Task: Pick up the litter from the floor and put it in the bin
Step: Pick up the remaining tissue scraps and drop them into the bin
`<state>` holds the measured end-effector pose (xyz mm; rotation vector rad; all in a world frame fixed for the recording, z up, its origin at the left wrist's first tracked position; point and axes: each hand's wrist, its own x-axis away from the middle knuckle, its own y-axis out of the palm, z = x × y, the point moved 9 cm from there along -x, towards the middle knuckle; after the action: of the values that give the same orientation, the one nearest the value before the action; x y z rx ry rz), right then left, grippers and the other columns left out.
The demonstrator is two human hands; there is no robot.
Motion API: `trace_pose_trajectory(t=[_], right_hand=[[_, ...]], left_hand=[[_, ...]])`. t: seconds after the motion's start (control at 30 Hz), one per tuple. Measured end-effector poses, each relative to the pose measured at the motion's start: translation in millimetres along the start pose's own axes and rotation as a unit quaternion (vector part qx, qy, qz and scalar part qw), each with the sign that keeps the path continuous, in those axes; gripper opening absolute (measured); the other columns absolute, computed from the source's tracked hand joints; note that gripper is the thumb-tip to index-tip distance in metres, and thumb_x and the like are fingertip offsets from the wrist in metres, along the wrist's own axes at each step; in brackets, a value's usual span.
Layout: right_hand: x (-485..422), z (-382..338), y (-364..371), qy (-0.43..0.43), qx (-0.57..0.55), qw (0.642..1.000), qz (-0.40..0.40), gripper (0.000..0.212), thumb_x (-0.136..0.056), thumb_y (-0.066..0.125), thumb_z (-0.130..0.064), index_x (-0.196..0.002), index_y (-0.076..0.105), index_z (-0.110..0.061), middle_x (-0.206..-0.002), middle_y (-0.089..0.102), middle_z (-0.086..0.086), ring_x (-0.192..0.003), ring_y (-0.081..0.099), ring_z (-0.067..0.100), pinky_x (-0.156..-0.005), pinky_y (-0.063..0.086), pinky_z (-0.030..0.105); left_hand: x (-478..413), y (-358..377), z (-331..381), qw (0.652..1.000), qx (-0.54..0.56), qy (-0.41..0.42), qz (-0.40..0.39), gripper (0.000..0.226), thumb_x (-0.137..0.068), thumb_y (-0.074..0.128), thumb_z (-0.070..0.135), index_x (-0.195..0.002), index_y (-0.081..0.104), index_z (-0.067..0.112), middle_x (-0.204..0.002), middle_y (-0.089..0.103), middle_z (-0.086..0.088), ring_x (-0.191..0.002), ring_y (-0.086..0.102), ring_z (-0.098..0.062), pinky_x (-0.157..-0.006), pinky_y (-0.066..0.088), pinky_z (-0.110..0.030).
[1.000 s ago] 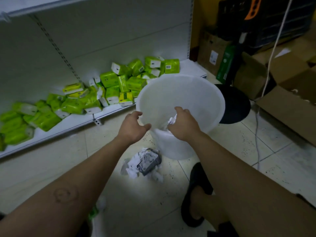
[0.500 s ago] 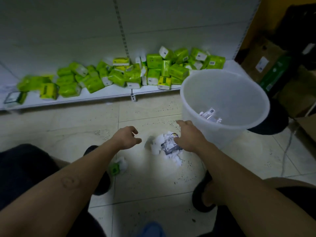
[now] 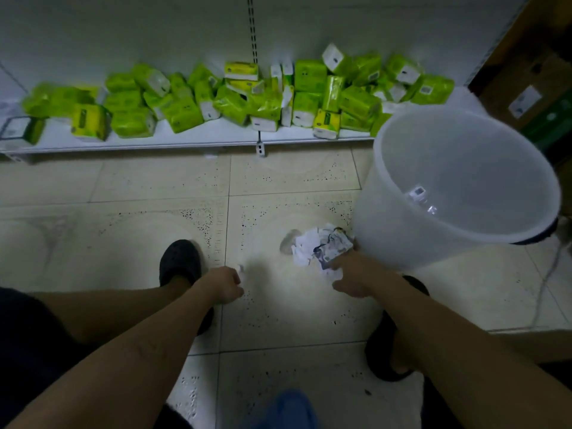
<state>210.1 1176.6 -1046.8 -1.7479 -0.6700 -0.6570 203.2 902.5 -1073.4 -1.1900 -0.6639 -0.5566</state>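
nearest the viewer, the person's two forearms reach down over the tiled floor (image 3: 294, 314), with a black shoe (image 3: 179, 261) just behind the left wrist. the left hand (image 3: 221, 284) is low, its fingers curled under beside a small white scrap (image 3: 240, 267); whether it already pinches that scrap cannot be told, since the knuckles hide the fingertips. the right hand (image 3: 356, 275) is spread fairly wide, thumb out. its fingers lie on the near edge of the litter pile (image 3: 320, 247), a heap of crumpled white paper with a printed wrapper on top, but have not closed round it. that pile sits on the floor, touching or just beside the base of the bin (image 3: 402, 239). further on, a few pale pieces (image 3: 418, 193) show at the bottom of the translucent bin, so some litter appears to be in already (how much is hard to say through the haze of the plastic). the task looks partly done: the main heap and the small scrap are not yet lifted. beyond, green tissue packs (image 3: 185, 114) crowd the low shelf (image 3: 216, 140); they look like stock, not litter.
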Motion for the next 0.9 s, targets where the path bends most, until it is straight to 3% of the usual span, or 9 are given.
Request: trace_pose_trajectory(t=[0.07,0.1,0.2,0.3,0.43,0.53,0.67,0.8,0.9], right_hand=[[-15.1,15.5,10.9,0.031,-0.062,0.997,0.015,0.033,-0.091,0.050,-0.034,-0.118,0.058,-0.018,-0.130,0.047,0.010,-0.118,0.049,0.023,-0.111,0.033,0.034],[-23.6,21.2,23.6,0.046,-0.082,0.996,0.004,0.029,-0.090,0.051,-0.034,-0.113,0.059,-0.019,-0.127,0.045,0.011,-0.113,0.051,0.022,-0.109,0.036,0.036],[-51.4,31.9,71.5,0.090,-0.097,0.990,-0.040,0.052,-0.089,0.055,-0.039,-0.138,0.042,-0.026,-0.158,0.002,0.011,-0.139,0.029,0.031,-0.107,0.035,0.035],[-83.0,31.6,88.9,0.095,-0.083,0.992,-0.022,0.058,-0.087,0.056,-0.042,-0.141,0.036,-0.034,-0.159,-0.013,0.010,-0.146,0.007,0.033,-0.114,0.024,0.042],[-117.1,30.6,87.7,0.101,-0.078,0.992,0.012,0.060,-0.087,0.058,-0.040,-0.141,0.034,-0.037,-0.158,-0.015,0.011,-0.145,0.003,0.035,-0.116,0.022,0.050],[-136.6,35.0,83.5,0.103,-0.045,0.993,0.039,0.065,-0.086,0.059,-0.040,-0.144,0.029,-0.037,-0.158,-0.018,0.010,-0.146,-0.004,0.034,-0.116,0.016,0.054],[-148.5,41.9,91.5,0.100,-0.020,0.995,0.015,0.077,-0.088,0.055,-0.040,-0.150,0.010,-0.030,-0.159,-0.015,0.005,-0.146,-0.008,0.032,-0.116,0.013,0.055],[-142.4,31.3,96.1,0.095,0.007,0.995,0.030,0.081,-0.088,0.054,-0.039,-0.150,0.007,-0.017,-0.160,-0.008,0.004,-0.146,0.001,0.031,-0.116,0.015,0.052],[-133.5,22.5,97.5,0.093,0.020,0.995,0.025,0.081,-0.090,0.050,-0.038,-0.151,0.001,-0.014,-0.160,-0.010,0.004,-0.147,0.000,0.029,-0.118,0.012,0.049]], left_hand=[[-22.7,14.4,-2.7,1.000,-0.002,-0.003,-0.012,0.036,-0.090,0.055,0.030,-0.119,0.062,0.010,-0.124,0.059,-0.011,-0.113,0.057,-0.026,-0.093,0.045,-0.031],[-34.7,22.2,-5.4,1.000,0.007,-0.009,-0.019,0.039,-0.091,0.055,0.030,-0.125,0.060,0.011,-0.129,0.056,-0.012,-0.115,0.055,-0.026,-0.095,0.045,-0.031],[-69.8,44.1,-16.6,0.998,0.037,-0.030,-0.039,0.047,-0.092,0.053,0.032,-0.137,0.049,0.016,-0.144,0.045,-0.013,-0.130,0.043,-0.030,-0.108,0.038,-0.037],[-104.2,63.3,-34.6,0.996,0.043,-0.051,-0.065,0.050,-0.094,0.049,0.035,-0.141,0.042,0.019,-0.151,0.034,-0.016,-0.135,0.035,-0.034,-0.112,0.033,-0.040],[-135.8,82.6,-48.6,0.988,0.100,-0.100,-0.060,0.046,-0.090,0.056,0.026,-0.135,0.051,0.016,-0.145,0.041,-0.017,-0.132,0.040,-0.034,-0.110,0.034,-0.035],[-143.0,106.5,-43.7,0.977,0.158,-0.111,-0.091,0.060,-0.090,0.059,0.023,-0.145,0.035,0.010,-0.154,0.024,-0.018,-0.138,0.031,-0.033,-0.110,0.030,-0.032],[-142.1,103.4,-36.2,0.963,0.239,-0.116,0.045,0.089,-0.080,0.064,0.010,-0.150,0.010,0.015,-0.149,0.029,-0.015,-0.120,0.043,-0.030,-0.095,0.045,-0.033],[-143.4,110.6,-7.9,0.984,0.162,-0.065,0.027,0.085,-0.085,0.059,0.023,-0.152,0.007,0.015,-0.154,0.022,-0.014,-0.134,0.032,-0.035,-0.109,0.035,-0.041],[-149.6,105.9,25.6,0.991,0.133,-0.003,0.014,0.075,-0.088,0.056,0.028,-0.151,0.019,0.014,-0.149,0.034,-0.012,-0.129,0.041,-0.032,-0.106,0.039,-0.039]])
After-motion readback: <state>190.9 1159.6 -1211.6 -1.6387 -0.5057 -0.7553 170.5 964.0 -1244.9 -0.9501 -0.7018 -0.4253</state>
